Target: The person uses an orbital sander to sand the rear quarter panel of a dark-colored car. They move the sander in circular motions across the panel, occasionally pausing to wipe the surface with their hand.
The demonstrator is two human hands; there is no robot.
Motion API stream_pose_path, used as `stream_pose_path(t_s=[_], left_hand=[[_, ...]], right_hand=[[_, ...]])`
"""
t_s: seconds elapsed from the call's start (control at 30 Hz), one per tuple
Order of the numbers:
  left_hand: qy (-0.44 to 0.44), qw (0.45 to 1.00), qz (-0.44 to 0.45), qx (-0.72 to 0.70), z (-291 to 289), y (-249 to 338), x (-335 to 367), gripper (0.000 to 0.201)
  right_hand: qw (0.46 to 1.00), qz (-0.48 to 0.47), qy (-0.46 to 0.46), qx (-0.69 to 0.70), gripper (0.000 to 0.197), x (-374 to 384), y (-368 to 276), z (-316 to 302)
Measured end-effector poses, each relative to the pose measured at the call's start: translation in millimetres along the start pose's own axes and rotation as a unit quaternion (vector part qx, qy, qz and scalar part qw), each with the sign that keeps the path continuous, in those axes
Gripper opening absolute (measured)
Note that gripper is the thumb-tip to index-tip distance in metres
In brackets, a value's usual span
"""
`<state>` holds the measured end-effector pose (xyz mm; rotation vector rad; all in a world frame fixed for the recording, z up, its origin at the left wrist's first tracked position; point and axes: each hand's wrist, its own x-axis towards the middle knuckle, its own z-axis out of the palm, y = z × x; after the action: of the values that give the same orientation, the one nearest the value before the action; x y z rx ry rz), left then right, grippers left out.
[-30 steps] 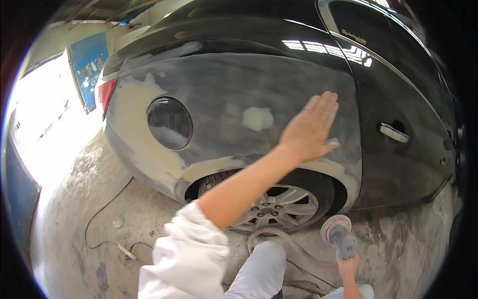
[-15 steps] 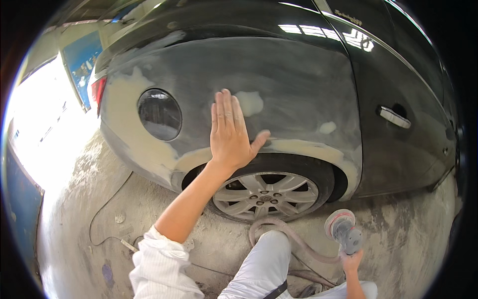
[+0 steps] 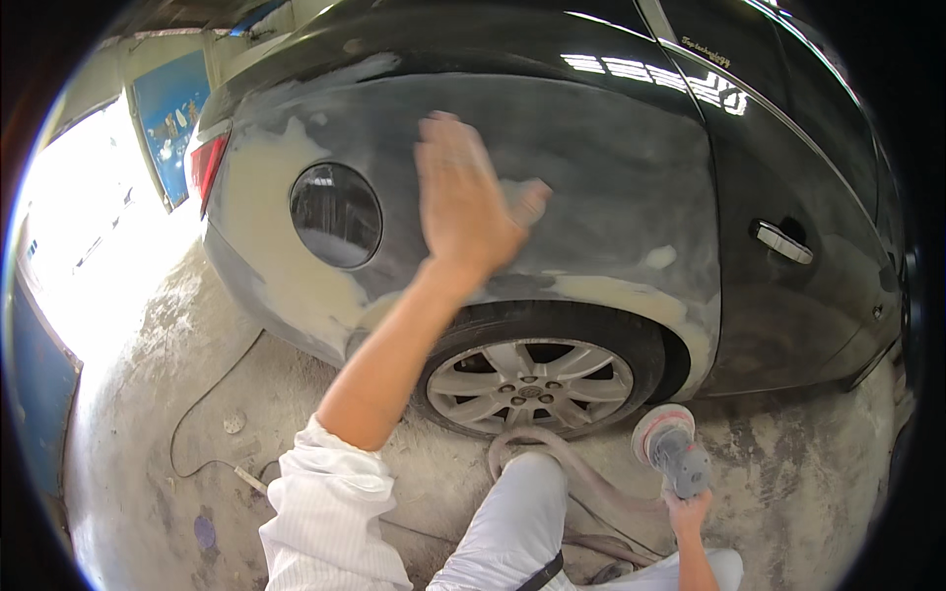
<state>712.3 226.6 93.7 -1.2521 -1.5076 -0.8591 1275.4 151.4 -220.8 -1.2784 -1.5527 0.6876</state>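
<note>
Sanded grey panel [image 3: 591,177] under left hand [image 3: 463,202], open and flat, blurred. Right hand [image 3: 687,512] grips sander [image 3: 672,453] near wheel [image 3: 532,384].

A left hand [image 3: 463,202] is lying flat on a car's rear panel [image 3: 591,167], right of the fuel flap [image 3: 335,215] and above the wheel [image 3: 532,384]; a right hand [image 3: 687,512] is holding a sander [image 3: 670,448] low, right of the wheel, door handle [image 3: 783,241] beyond.

Rear quarter panel [image 3: 611,187] was sanded dull grey with pale filler patches; round sander [image 3: 672,451] was held low beside the wheel, pad tilted up.
</note>
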Motion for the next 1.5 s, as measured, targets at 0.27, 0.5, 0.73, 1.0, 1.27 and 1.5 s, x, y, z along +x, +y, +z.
stream_pose_path(t_s=[0.27,0.5,0.73,1.0,1.27,1.5], left_hand=[[-0.079,0.995,0.04,0.037,-28.3,-98.5,-16.4,0.115],[0.002,0.996,-0.092,0.02,-1.6,-116.8,-20.4,0.11],[-0.139,0.974,0.148,-0.101,3.4,114.3,-65.1,0.114],[-0.138,0.967,0.195,-0.09,-0.6,48.0,-38.5,0.102],[-0.15,0.98,0.13,-0.011,-18.5,-97.9,-139.4,0.11],[-0.08,0.981,0.168,-0.057,0.6,-117.3,-154.8,0.105]], right_hand=[[0.997,0.04,-0.019,0.062,0.047,-2.9,4.3,-9.5],[0.996,-0.038,-0.057,0.054,0.07,22.0,-33.7,-52.4],[0.992,-0.083,0.01,0.097,0.054,8.6,-53.9,28.4],[0.975,-0.191,-0.064,0.09,0.046,19.5,-96.1,53.1],[0.953,-0.28,-0.064,0.101,0.059,50.3,-170.6,110.9],[0.929,-0.337,0.021,0.153,0.062,64.7,-250.1,161.1]])
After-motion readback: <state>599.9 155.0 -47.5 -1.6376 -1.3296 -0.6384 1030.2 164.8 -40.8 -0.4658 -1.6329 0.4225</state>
